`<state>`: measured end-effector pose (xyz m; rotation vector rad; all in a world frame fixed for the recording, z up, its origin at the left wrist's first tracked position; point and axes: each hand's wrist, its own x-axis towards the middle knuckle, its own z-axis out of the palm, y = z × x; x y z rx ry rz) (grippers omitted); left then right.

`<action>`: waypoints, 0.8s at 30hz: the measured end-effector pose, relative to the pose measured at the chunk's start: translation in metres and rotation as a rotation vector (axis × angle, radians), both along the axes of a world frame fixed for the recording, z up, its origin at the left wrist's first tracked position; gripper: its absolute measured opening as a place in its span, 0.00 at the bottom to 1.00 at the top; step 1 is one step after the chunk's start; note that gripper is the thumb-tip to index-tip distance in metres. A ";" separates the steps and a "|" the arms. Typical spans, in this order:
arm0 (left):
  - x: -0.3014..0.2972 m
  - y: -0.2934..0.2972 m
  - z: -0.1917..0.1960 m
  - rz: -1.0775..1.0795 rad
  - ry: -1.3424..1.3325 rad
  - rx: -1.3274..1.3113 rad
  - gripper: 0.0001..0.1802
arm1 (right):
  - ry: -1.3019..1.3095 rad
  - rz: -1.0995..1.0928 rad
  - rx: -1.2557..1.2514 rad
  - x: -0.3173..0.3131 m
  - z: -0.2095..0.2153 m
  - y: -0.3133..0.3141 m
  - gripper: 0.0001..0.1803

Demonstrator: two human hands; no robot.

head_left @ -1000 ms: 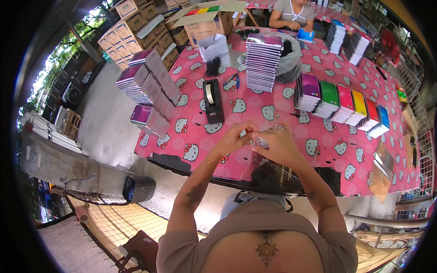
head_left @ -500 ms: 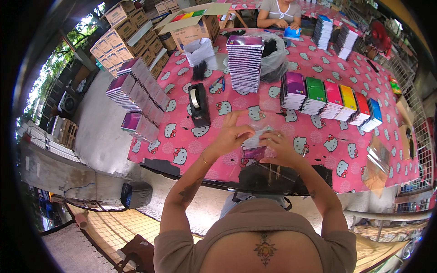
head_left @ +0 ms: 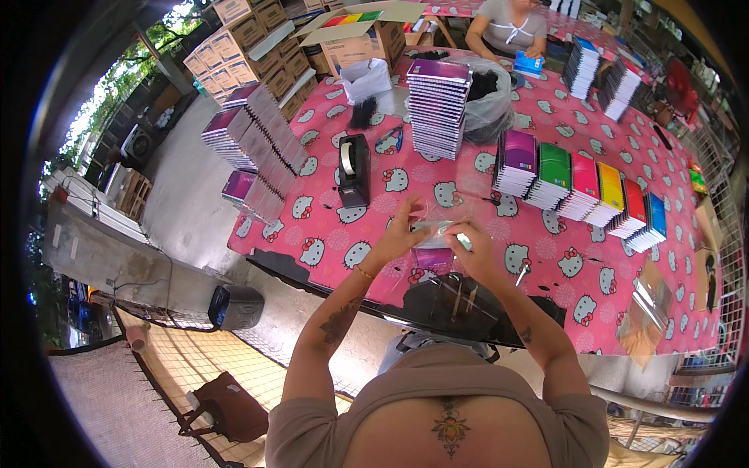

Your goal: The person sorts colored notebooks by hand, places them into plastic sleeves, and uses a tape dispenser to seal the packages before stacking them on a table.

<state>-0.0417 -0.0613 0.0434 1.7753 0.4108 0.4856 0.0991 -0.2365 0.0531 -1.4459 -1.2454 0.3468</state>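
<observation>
A purple notebook [head_left: 434, 259] lies at the near edge of the table, with clear plastic wrap [head_left: 431, 239] around its far part. My left hand [head_left: 401, 234] is at the left side of this plastic, thumb laid across it and fingers stretched out and apart. From the right, my right hand [head_left: 473, 248] pinches the plastic between thumb and fingertips, close to the left thumb. A black tape dispenser [head_left: 355, 173] stands beyond my left hand.
Beyond the hands rises a tall notebook stack [head_left: 438, 109]; more purple stacks [head_left: 242, 144] stand left. Coloured notebook piles [head_left: 555, 173] line the right. Pliers [head_left: 389, 140] and a plastic bag [head_left: 491, 109] lie farther back. Across the table, a person [head_left: 511, 30] handles a blue packet [head_left: 528, 64].
My right hand's fingers have closed into a pinch on the plastic, and the left thumb has come nearer to them. The whole view has shifted slightly.
</observation>
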 end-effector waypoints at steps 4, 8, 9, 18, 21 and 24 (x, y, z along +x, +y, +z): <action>-0.015 0.006 0.006 -0.001 0.075 -0.286 0.34 | -0.083 -0.006 -0.023 -0.014 0.033 -0.005 0.07; -0.014 0.007 0.011 -0.068 0.087 -0.260 0.26 | -0.245 0.119 0.019 -0.003 0.022 0.002 0.15; -0.013 0.005 0.013 -0.091 0.087 -0.246 0.24 | -0.155 0.140 0.048 -0.004 0.023 0.004 0.16; 0.006 0.000 0.024 0.060 -0.121 0.227 0.11 | 0.390 0.312 -0.291 0.030 0.002 0.046 0.23; 0.008 -0.004 0.027 0.139 -0.144 0.390 0.10 | 0.445 0.325 -0.269 0.029 0.001 0.046 0.23; 0.007 -0.009 0.022 0.213 -0.208 0.503 0.14 | 0.434 0.297 -0.193 0.027 -0.007 0.045 0.21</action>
